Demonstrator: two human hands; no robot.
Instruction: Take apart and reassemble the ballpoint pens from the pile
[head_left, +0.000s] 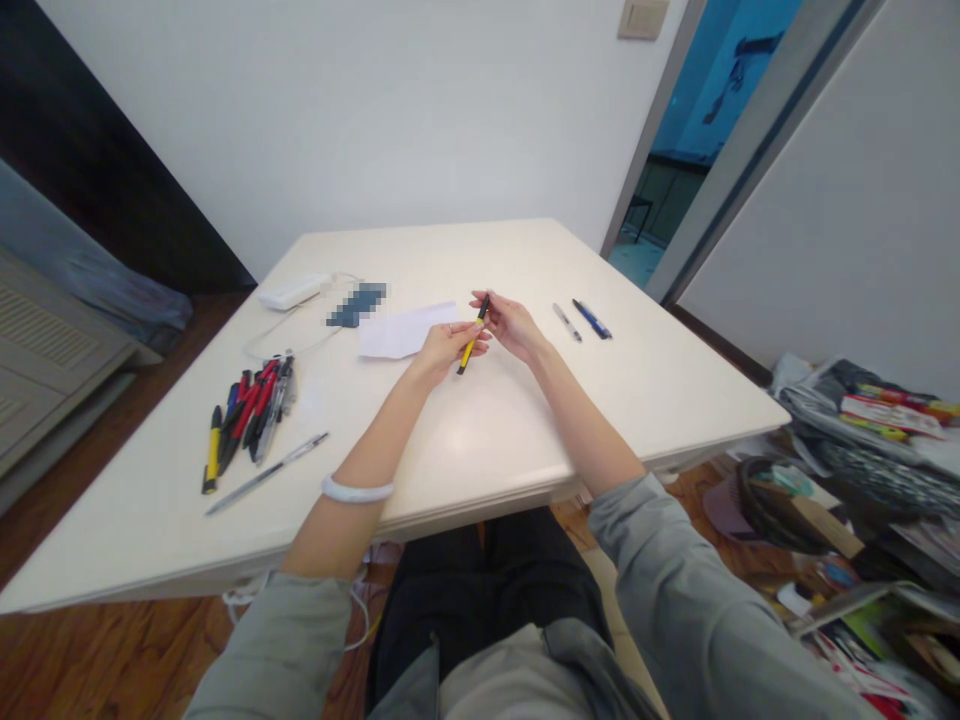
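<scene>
Both my hands hold one yellow and black pen above the middle of the white table. My left hand pinches its lower yellow part. My right hand grips the black upper end. A white sheet of paper lies just left of my hands. A bunch of several red, black, blue and yellow pens lies at the table's left, with a clear pen below it. Two pens, one silver and one blue, lie to the right of my right hand.
A white box with a cable and a dark blurred object sit at the table's far left. A heap of bags, books and clutter lies on the floor at the right. An open doorway stands behind the table.
</scene>
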